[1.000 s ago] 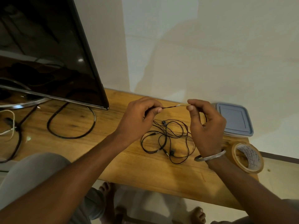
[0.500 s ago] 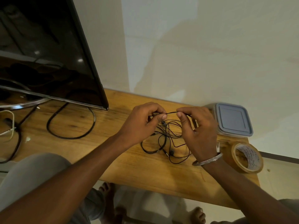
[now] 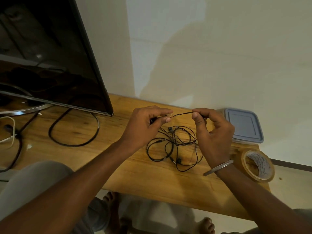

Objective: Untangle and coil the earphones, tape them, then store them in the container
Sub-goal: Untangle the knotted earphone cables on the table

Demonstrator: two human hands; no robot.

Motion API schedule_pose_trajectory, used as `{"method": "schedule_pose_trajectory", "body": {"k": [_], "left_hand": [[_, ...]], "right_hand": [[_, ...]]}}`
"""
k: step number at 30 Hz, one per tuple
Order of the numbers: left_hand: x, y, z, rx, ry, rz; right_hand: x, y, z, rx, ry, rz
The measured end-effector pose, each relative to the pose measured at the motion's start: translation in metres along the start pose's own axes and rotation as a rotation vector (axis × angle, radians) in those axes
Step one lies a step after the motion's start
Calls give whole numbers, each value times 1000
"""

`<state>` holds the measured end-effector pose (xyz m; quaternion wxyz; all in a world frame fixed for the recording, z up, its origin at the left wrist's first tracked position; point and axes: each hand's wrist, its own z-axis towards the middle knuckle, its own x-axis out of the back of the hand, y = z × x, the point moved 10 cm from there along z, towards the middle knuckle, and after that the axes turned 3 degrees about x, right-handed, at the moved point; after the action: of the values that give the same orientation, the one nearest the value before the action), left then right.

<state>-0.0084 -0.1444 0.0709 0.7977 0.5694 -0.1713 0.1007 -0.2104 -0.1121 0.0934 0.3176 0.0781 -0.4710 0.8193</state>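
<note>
Black tangled earphones [image 3: 175, 146] lie in loose loops on the wooden table [image 3: 152, 179], a jack plug and two earbuds showing among them. My left hand [image 3: 143, 127] pinches one stretch of the cord between thumb and forefinger. My right hand [image 3: 214, 132] pinches the same cord a short way to the right, so a short piece runs taut between the hands above the pile. A clear container with a blue-grey lid [image 3: 244, 125] stands shut at the table's far right. A roll of brown tape [image 3: 258, 166] lies near the right corner.
A dark monitor [image 3: 50, 56] on a metal stand fills the left, with a thick black cable [image 3: 74, 141] looping on the table beneath it and a white cable [image 3: 10, 135] at the left edge. A pale wall runs behind. My knee and bare feet show below the table.
My hands came together over the pile, then moved apart again, drawing a short length of cord taut between them. The pile on the table shifted slightly.
</note>
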Motion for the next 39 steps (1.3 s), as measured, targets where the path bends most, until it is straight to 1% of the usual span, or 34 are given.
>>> {"method": "schedule_pose_trajectory", "body": {"k": [7, 11, 16, 22, 26, 31, 33, 35, 37, 39], "left_hand": [[9, -4, 1, 19, 67, -5], [10, -12, 2, 102, 81, -74], [4, -15, 2, 179, 28, -213], [-7, -25, -1, 313, -60, -353], [-11, -27, -2, 332, -66, -357], [-19, -21, -4, 315, -101, -347], [-23, -17, -5, 299, -119, -348], [-26, -13, -6, 273, -151, -325], [-28, -8, -8, 226, -192, -248], [-26, -7, -7, 204, -189, -182]], "right_hand": [[0, 1, 1, -15, -7, 8], [0, 3, 3, -32, -14, 16], [-5, 8, 3, -78, -59, 18], [-4, 9, 8, -91, -73, 56], [-19, -2, 2, -9, -210, 18], [-33, -26, -7, 269, -327, -91], [-39, -26, -12, 317, -375, -75], [-39, -25, -16, 319, -371, -31], [-35, -24, -16, 306, -329, -9], [-31, -24, -13, 290, -279, -28]]}}
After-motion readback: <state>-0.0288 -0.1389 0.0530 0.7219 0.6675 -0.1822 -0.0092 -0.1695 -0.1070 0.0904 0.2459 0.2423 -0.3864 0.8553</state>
